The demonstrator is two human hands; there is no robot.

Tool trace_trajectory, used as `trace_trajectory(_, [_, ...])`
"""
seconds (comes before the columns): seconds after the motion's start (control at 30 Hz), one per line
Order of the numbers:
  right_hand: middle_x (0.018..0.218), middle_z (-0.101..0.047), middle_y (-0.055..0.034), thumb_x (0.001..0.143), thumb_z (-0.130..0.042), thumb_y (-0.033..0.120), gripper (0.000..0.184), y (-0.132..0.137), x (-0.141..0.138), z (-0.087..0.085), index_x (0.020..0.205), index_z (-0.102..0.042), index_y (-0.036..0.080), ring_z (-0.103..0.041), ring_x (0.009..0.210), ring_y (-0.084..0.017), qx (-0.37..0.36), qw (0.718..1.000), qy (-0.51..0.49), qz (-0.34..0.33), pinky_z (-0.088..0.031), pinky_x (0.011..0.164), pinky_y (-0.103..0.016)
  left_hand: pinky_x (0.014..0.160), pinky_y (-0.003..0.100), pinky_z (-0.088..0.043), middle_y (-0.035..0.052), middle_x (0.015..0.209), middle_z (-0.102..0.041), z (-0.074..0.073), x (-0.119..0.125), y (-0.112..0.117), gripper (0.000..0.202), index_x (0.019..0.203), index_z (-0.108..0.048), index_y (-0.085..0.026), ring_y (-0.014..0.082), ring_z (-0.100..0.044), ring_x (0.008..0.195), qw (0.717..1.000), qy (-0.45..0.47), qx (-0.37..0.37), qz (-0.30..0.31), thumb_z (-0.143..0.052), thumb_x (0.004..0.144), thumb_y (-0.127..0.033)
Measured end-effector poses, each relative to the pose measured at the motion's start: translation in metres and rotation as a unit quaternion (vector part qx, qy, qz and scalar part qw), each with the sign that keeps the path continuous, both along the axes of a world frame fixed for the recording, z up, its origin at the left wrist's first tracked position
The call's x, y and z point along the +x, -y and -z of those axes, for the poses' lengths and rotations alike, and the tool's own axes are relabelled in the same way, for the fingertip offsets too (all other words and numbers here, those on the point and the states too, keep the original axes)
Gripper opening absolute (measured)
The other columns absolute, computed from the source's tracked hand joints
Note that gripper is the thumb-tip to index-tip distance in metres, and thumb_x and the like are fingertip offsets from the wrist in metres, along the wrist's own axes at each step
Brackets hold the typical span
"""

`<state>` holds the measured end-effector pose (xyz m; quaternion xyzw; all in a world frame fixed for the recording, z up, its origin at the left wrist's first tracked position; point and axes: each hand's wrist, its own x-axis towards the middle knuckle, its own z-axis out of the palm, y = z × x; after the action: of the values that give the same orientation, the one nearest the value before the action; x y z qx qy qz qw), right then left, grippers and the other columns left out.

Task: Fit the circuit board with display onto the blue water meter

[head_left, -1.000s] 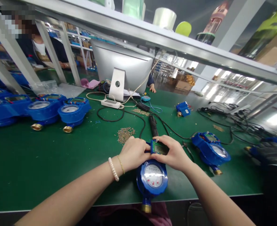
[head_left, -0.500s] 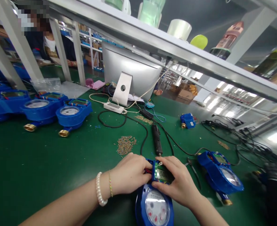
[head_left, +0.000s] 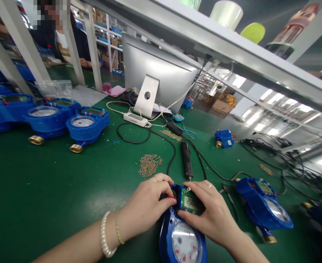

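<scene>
A blue water meter (head_left: pixel 164 237) with a round dial (head_left: pixel 185 241) lies at the bottom middle. On its upper part sits a green circuit board with a digit display (head_left: pixel 191 201). My right hand (head_left: pixel 214 210) is closed around the board's end of the meter, thumb below and fingers above the display. My left hand (head_left: pixel 147 206) pinches red wires (head_left: pixel 173 197) at the meter's open compartment, left of the board; its fingertips partly hide them. Just beyond the meter lies a black electric screwdriver (head_left: pixel 187 160), its tip towards the board.
Piles of small screws (head_left: pixel 149 165) lie on the green table. Several blue meters (head_left: pixel 87 126) stand left; another meter (head_left: pixel 265 204) lies right, beside pliers (head_left: pixel 230 201). A monitor (head_left: pixel 158 73) stands behind, under a shelf (head_left: pixel 177 22). Black cables (head_left: pixel 284 157) tangle at right. A person sits beyond the posts.
My left hand has drawn back slightly from the compartment, and its fingers now pinch the red wires more visibly. My right hand keeps its hold. The whole view has shifted a little.
</scene>
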<state>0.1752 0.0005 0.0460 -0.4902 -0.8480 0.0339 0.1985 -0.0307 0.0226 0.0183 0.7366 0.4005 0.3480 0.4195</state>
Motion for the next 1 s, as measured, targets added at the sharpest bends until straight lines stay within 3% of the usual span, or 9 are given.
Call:
trace_trajectory(0.13, [0.105,-0.066,-0.0104,0.071,-0.075,0.035,0.049,0.001,0.001,0.001,0.113,-0.06,0.017,-0.06,0.098,-0.027,-0.067,0.997,-0.024,0.016,-0.051,0.085,-0.046,0.085,0.027,-0.044,-0.0011,0.1,-0.066,-0.001,-0.002,-0.004,0.015,0.066,-0.064,-0.019,0.0148,-0.061,0.096,0.998,0.028,-0.048,0.004,-0.069,0.078,-0.011])
trace_trajectory(0.3, [0.115,-0.065,-0.0104,0.071,-0.074,0.04,0.054,0.001,0.004,0.005,0.118,-0.059,0.018,-0.06,0.106,-0.027,-0.16,0.983,-0.066,0.053,-0.049,0.092,-0.046,0.084,0.028,-0.044,-0.0008,0.097,-0.065,0.003,0.002,-0.002,0.012,0.069,-0.062,-0.019,0.0157,-0.06,0.094,0.999,0.03,-0.021,-0.027,-0.066,0.081,-0.015])
trace_trajectory(0.4, [0.116,-0.065,-0.0116,0.068,-0.074,0.053,0.065,0.001,0.009,0.009,0.121,-0.058,0.018,-0.061,0.106,-0.03,-0.164,0.983,-0.068,0.054,-0.05,0.091,-0.047,0.081,0.028,-0.044,-0.0011,0.093,-0.064,0.006,0.005,0.0,0.012,0.071,-0.061,-0.02,0.0153,-0.06,0.09,0.999,0.022,-0.009,-0.033,-0.063,0.083,-0.017])
trace_trajectory(0.47, [0.119,-0.064,-0.0128,0.078,-0.062,0.06,0.063,0.001,0.013,0.011,0.124,-0.055,0.017,-0.06,0.106,-0.029,-0.142,0.988,-0.06,0.018,-0.05,0.09,-0.046,0.078,0.027,-0.044,-0.0013,0.091,-0.064,0.007,0.006,0.0,0.011,0.072,-0.061,-0.02,0.0149,-0.06,0.087,0.999,0.02,-0.008,-0.031,-0.062,0.083,-0.017])
trace_trajectory(0.6, [0.123,-0.062,-0.0115,0.098,-0.032,0.039,0.042,0.001,0.014,0.009,0.129,-0.051,0.018,-0.059,0.11,-0.024,-0.115,0.992,-0.053,-0.02,-0.047,0.093,-0.043,0.08,0.028,-0.045,-0.0005,0.093,-0.064,0.004,0.005,0.001,0.012,0.072,-0.059,-0.02,0.0159,-0.06,0.089,0.999,0.003,-0.007,-0.037,-0.059,0.084,-0.018])
trace_trajectory(0.7, [0.124,-0.062,-0.0115,0.097,-0.036,0.031,0.036,0.003,0.01,0.007,0.127,-0.052,0.018,-0.058,0.112,-0.024,-0.119,0.991,-0.06,-0.013,-0.045,0.096,-0.044,0.091,0.032,-0.044,-0.0002,0.106,-0.064,-0.001,0.004,0.0,0.008,0.09,-0.063,-0.023,0.018,-0.058,0.101,1.0,-0.012,0.004,-0.019,-0.059,0.084,-0.02])
trace_trajectory(0.83, [0.126,-0.059,-0.0143,0.096,-0.039,0.029,0.036,0.006,0.008,0.012,0.129,-0.047,0.016,-0.056,0.115,-0.026,-0.128,0.987,-0.093,0.004,-0.045,0.097,-0.048,0.103,0.033,-0.039,-0.0006,0.127,-0.057,-0.004,0.011,-0.001,0.051,0.124,-0.054,-0.029,0.0188,-0.053,0.116,0.998,-0.016,-0.006,0.054,-0.073,0.076,-0.028])
trace_trajectory(0.9, [0.129,-0.056,-0.0163,0.097,-0.038,0.028,0.037,0.008,0.009,0.016,0.131,-0.041,0.014,-0.055,0.118,-0.026,-0.132,0.983,-0.125,0.013,-0.045,0.099,-0.048,0.104,0.032,-0.038,-0.0002,0.129,-0.057,-0.002,0.016,-0.003,0.057,0.126,-0.054,-0.028,0.019,-0.052,0.118,0.997,-0.012,-0.017,0.071,-0.077,0.073,-0.029])
trace_trajectory(1.0, [0.138,-0.049,-0.0159,0.098,-0.035,0.03,0.038,0.01,0.013,0.022,0.134,-0.034,0.017,-0.048,0.128,-0.021,-0.139,0.974,-0.18,0.004,-0.042,0.105,-0.044,0.104,0.032,-0.039,0.0001,0.126,-0.059,0.001,0.022,-0.005,0.05,0.12,-0.059,-0.027,0.0191,-0.053,0.116,0.997,-0.01,-0.016,0.072,-0.076,0.073,-0.027])
